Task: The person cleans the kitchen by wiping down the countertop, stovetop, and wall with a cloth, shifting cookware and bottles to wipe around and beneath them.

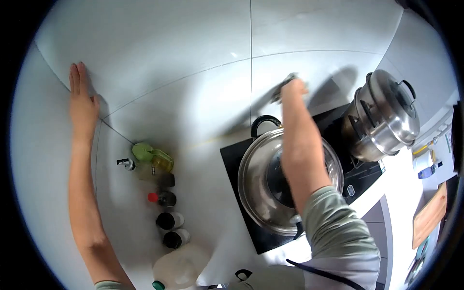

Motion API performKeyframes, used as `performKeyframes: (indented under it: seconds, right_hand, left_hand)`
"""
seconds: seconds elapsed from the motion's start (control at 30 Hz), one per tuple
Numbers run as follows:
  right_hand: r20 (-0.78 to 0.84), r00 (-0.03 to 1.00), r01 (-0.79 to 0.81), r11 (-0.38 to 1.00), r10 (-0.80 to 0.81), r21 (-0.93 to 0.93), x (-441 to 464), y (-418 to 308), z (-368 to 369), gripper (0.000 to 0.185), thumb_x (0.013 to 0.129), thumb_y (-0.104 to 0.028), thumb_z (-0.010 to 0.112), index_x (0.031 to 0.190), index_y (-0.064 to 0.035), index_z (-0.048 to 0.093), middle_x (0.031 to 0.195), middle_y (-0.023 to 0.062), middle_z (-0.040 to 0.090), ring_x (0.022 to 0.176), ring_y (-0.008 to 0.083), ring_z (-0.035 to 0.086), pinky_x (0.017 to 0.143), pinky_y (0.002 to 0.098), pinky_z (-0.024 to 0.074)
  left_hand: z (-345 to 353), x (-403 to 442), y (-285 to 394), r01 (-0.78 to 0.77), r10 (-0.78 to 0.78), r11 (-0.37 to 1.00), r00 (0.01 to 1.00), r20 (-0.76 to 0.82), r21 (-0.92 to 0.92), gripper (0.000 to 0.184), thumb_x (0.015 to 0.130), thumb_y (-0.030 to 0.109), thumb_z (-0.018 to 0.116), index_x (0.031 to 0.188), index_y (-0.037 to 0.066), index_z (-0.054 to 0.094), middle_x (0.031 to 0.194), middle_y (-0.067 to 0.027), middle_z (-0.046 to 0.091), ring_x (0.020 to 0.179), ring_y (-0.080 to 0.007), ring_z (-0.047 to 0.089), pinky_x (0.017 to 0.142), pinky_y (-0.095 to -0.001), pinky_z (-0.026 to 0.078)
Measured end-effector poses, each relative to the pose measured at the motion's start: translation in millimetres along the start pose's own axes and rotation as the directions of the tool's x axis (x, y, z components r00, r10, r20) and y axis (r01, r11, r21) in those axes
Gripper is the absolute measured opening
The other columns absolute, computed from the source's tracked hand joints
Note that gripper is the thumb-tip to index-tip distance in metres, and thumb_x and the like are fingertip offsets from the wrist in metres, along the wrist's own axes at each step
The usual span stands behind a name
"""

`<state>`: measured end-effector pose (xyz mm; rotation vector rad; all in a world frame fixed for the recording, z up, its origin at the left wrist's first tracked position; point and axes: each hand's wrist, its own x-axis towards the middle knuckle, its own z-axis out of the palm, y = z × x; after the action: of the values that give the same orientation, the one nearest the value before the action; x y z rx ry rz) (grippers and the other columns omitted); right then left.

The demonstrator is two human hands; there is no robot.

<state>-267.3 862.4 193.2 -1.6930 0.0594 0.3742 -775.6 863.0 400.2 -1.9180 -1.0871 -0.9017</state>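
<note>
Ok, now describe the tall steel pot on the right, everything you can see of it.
The tall pot is shiny and silvery, apparently stainless steel, built in stacked tiers with dark side handles. Its lid is on, topped by a black arched handle; the lid's middle looks darker. It stands on the black cooktop, seemingly upright, though slanted in this wide view. Its contents are hidden.

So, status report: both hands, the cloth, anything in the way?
Left hand open at the wall corner. Right hand gripping grey cloth, blurred, at the tiled wall. Possibly in the way: lidded pan beneath right arm, steel pot alongside.
</note>
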Motion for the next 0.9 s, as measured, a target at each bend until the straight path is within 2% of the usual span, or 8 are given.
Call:
performKeyframes:
  seconds: [0.2, 0.47, 0.53, 0.6, 0.63, 0.7, 0.8, 0.9]
  right_hand:
    - [0.152, 0.951, -0.166, 0.859, 0.269, -0.485, -72.1, 52.1, 31.2, 0.049, 0.088, -0.025, 0.039, 0.132, -0.0047, 0.033, 0.140, 0.0153, 0.025, 0.125, 0.0345, 0.031, 0.100, 0.0464, 0.0317]
    - [0.244, 0.927, 0.366, 0.546, -0.284, -0.754, -49.8, -94.8, 7.5, 0.055, 0.082, -0.025, 0.057, 0.129, -0.0024, 0.040, 0.138, 0.0166, 0.034, 0.132, 0.0351, 0.022, 0.106, 0.0513, 0.0177]
    - [0.375, 0.802, 0.533, 0.272, -0.465, -0.801, -40.8, -157.2, 10.3, 0.049, 0.086, -0.029, 0.048, 0.127, -0.0025, 0.044, 0.139, 0.0184, 0.031, 0.126, 0.0336, 0.032, 0.104, 0.0488, 0.0217]
    - [0.018, 0.473, 0.695, 0.361, -0.881, -0.621, -82.9, -188.9, 5.5, 0.043, 0.088, -0.028, 0.042, 0.123, -0.0036, 0.049, 0.141, 0.0205, 0.027, 0.123, 0.0341, 0.035, 0.101, 0.0496, 0.0234]
    - [0.022, 0.470, 0.701, 0.358, -0.882, -0.617, -108.5, -196.5, 2.0, 0.043, 0.088, -0.028, 0.042, 0.123, -0.0036, 0.049, 0.141, 0.0205, 0.027, 0.123, 0.0341, 0.035, 0.101, 0.0496, 0.0234]
    - [-0.293, 0.218, 0.972, 0.181, -0.931, 0.146, -156.7, -192.0, -4.7, 0.042, 0.089, -0.024, 0.039, 0.126, -0.0060, 0.045, 0.141, 0.0233, 0.022, 0.125, 0.0367, 0.031, 0.100, 0.0518, 0.0237]
    - [-0.315, 0.328, 0.940, 0.339, -0.890, 0.021, -176.9, -132.0, 18.8, 0.045, 0.090, -0.023, 0.037, 0.133, -0.0082, 0.037, 0.142, 0.0250, 0.019, 0.125, 0.0402, 0.029, 0.099, 0.0543, 0.0229]
    - [-0.199, 0.823, 0.560, 0.820, -0.533, 0.121, -214.1, -34.6, 37.5, 0.048, 0.091, -0.024, 0.036, 0.136, -0.0099, 0.030, 0.141, 0.0260, 0.019, 0.126, 0.0404, 0.029, 0.098, 0.0594, 0.0234]
  left_hand:
    - [-2.0, -3.4, -4.7, -0.003, 0.002, 1.000, 1.000, 0.029, 0.016, 0.081, 0.068, -0.010, 0.049, 0.141, 0.013, 0.021, 0.146, -0.0117, 0.019, 0.132, -0.0302, 0.024, 0.101, -0.0352, 0.034]
    - [19.0, -36.3, -2.6, -0.014, 0.013, 1.000, 0.998, 0.064, 0.015, 0.077, 0.069, -0.011, 0.044, 0.139, 0.015, 0.025, 0.143, -0.0141, 0.026, 0.129, -0.0362, 0.028, 0.097, -0.0386, 0.038]
    - [17.3, -34.8, -1.2, -0.020, 0.019, 1.000, 0.998, 0.058, 0.014, 0.076, 0.070, -0.012, 0.044, 0.139, 0.015, 0.026, 0.142, -0.0140, 0.027, 0.129, -0.0363, 0.029, 0.096, -0.0385, 0.039]
    - [15.0, -35.6, -0.3, -0.023, 0.022, 0.999, 0.998, 0.050, 0.026, 0.075, 0.070, -0.012, 0.043, 0.139, 0.015, 0.026, 0.142, -0.0139, 0.028, 0.128, -0.0364, 0.030, 0.095, -0.0385, 0.041]
    - [14.7, -34.3, 0.1, -0.012, 0.008, 0.998, 0.998, 0.069, 0.056, 0.075, 0.071, -0.012, 0.043, 0.139, 0.015, 0.027, 0.142, -0.0139, 0.029, 0.128, -0.0364, 0.030, 0.094, -0.0383, 0.042]
    - [14.6, -33.2, 0.3, 0.010, -0.018, 0.995, 0.996, 0.090, 0.095, 0.074, 0.071, -0.011, 0.043, 0.138, 0.016, 0.027, 0.141, -0.0138, 0.029, 0.128, -0.0365, 0.031, 0.093, -0.0382, 0.043]
    - [18.1, -34.2, 2.3, 0.025, -0.030, 0.996, 0.998, 0.057, 0.083, 0.073, 0.072, -0.010, 0.044, 0.138, 0.016, 0.027, 0.142, -0.0131, 0.028, 0.128, -0.0358, 0.031, 0.093, -0.0380, 0.043]
    - [17.7, -36.7, -1.4, 0.024, -0.030, 0.996, 0.998, 0.062, 0.091, 0.073, 0.073, -0.009, 0.044, 0.139, 0.017, 0.027, 0.142, -0.0123, 0.028, 0.128, -0.0345, 0.031, 0.093, -0.0371, 0.043]
